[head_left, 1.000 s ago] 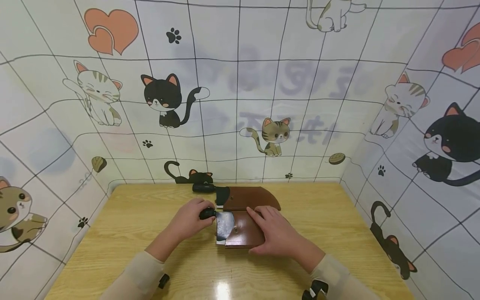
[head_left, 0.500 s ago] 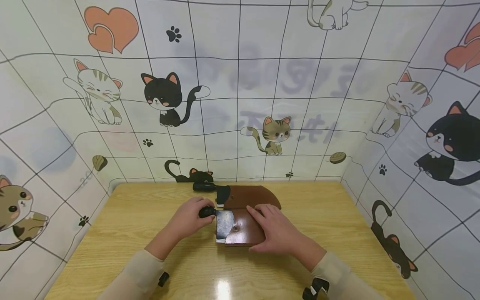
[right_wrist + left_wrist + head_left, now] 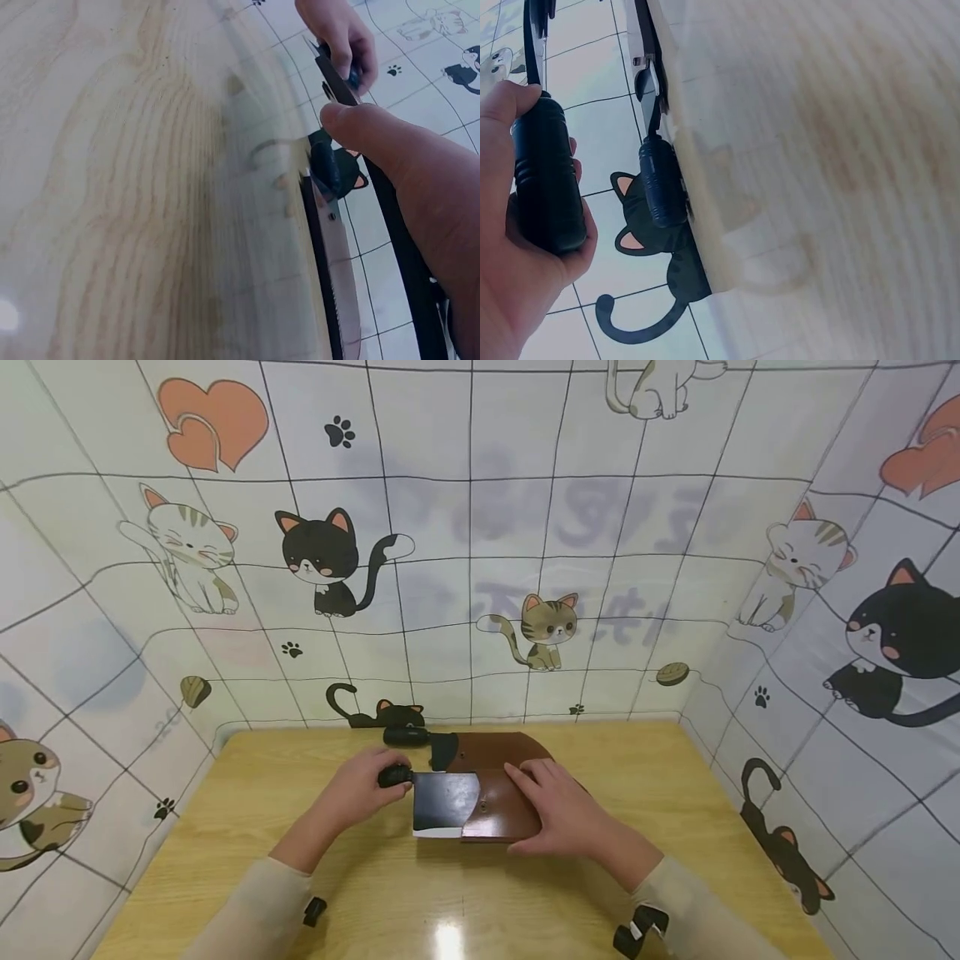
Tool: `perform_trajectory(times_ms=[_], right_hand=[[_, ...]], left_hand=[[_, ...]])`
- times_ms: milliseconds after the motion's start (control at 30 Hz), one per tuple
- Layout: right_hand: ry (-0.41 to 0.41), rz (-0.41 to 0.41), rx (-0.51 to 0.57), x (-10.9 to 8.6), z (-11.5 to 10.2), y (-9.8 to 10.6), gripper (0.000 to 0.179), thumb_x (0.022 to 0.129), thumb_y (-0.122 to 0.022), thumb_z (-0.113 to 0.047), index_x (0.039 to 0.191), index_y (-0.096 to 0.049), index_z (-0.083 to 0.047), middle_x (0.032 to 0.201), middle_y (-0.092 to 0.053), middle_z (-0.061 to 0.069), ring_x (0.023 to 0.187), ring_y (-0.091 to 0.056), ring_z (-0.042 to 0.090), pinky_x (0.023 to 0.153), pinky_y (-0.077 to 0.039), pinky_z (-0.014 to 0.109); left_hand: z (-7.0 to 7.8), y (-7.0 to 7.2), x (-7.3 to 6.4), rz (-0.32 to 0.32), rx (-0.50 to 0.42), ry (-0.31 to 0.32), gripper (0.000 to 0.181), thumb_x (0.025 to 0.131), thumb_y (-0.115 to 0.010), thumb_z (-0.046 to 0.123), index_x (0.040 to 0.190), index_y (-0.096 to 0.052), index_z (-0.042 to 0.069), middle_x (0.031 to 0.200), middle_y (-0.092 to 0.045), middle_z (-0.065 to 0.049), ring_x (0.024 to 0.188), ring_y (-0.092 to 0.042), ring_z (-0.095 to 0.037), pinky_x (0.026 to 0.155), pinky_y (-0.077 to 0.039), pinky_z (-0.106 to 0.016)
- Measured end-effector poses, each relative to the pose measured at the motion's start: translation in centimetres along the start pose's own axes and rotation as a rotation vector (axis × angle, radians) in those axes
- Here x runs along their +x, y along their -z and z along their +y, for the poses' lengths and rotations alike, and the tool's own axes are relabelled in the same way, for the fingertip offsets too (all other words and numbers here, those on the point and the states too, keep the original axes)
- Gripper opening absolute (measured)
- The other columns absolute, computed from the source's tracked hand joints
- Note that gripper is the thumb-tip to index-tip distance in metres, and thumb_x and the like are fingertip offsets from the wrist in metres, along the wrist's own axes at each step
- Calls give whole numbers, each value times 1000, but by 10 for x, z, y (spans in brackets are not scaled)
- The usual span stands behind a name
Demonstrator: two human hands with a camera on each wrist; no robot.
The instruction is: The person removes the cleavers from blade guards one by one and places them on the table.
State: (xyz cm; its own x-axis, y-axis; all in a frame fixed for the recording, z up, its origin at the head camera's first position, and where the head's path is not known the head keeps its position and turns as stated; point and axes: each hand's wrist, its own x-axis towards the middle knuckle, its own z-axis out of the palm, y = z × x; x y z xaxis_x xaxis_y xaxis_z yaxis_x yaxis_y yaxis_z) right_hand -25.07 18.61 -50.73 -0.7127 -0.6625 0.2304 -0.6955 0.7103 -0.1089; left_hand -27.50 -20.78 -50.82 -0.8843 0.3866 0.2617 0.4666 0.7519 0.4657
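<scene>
In the head view my left hand [image 3: 358, 792] grips the ridged black handle [image 3: 549, 176] of a cleaver. Its dark blade [image 3: 446, 800], with a bright lower edge, sits partly inside a brown leather sheath [image 3: 491, 820]. My right hand [image 3: 570, 814] holds the sheath's right end, thumb on the near side and fingers over the far side. The blade's right part is hidden in the leather. Just behind lies a second knife [image 3: 406, 737], black-handled, its blade mostly covered by another brown sheath [image 3: 498, 748]. The held sheath overlaps this one in the head view.
The light wood table [image 3: 360, 893] ends at a white tiled-pattern wall sheet [image 3: 465, 568] printed with cats, which also rises at both sides. The second knife lies along the table's back edge. A black wrist strap [image 3: 640, 931] shows on the right sleeve.
My left hand has drawn the cleaver leftward, and more blade shows outside the sheath. My right hand and the sheath have shifted slightly right and up in the view.
</scene>
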Motion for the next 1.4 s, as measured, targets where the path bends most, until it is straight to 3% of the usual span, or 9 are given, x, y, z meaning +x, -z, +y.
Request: perform_trajectory(times_ms=[267, 600, 900, 1400], right_hand=[[-15, -2, 67, -10, 12, -6, 130, 73, -94, -75, 172, -39, -9, 151, -52, 8, 140, -48, 29, 115, -47, 54], [15, 23, 92, -15, 21, -5, 130, 72, -98, -70, 172, -40, -11, 153, -53, 8, 142, -49, 31, 114, -47, 56], [10, -22, 117, -19, 24, 1, 128, 73, -98, -68, 172, -40, -11, 156, -51, 9, 145, -48, 33, 116, -46, 57], [-29, -51, 173, -29, 34, 2, 128, 73, -99, -65, 173, -39, -13, 162, -49, 11, 150, -46, 38, 118, -44, 62]], left_hand=[[-4, 0, -5, 21, 12, -19, 23, 97, -87, 25, 117, -76, 23, 115, -71, 4, 104, -67, -21, 90, -57, -49], [-10, 2, -10, 13, -4, 5, 24, 98, -87, 26, 120, -77, 23, 114, -70, 5, 100, -65, -19, 87, -57, -48], [-12, 3, -15, 24, -18, 10, 27, 95, -88, 22, 120, -78, 18, 121, -73, 2, 105, -68, -22, 90, -58, -48], [-22, 6, -18, 31, -10, 5, 26, 95, -89, 25, 119, -79, 24, 113, -72, 7, 97, -68, -17, 85, -58, -47]])
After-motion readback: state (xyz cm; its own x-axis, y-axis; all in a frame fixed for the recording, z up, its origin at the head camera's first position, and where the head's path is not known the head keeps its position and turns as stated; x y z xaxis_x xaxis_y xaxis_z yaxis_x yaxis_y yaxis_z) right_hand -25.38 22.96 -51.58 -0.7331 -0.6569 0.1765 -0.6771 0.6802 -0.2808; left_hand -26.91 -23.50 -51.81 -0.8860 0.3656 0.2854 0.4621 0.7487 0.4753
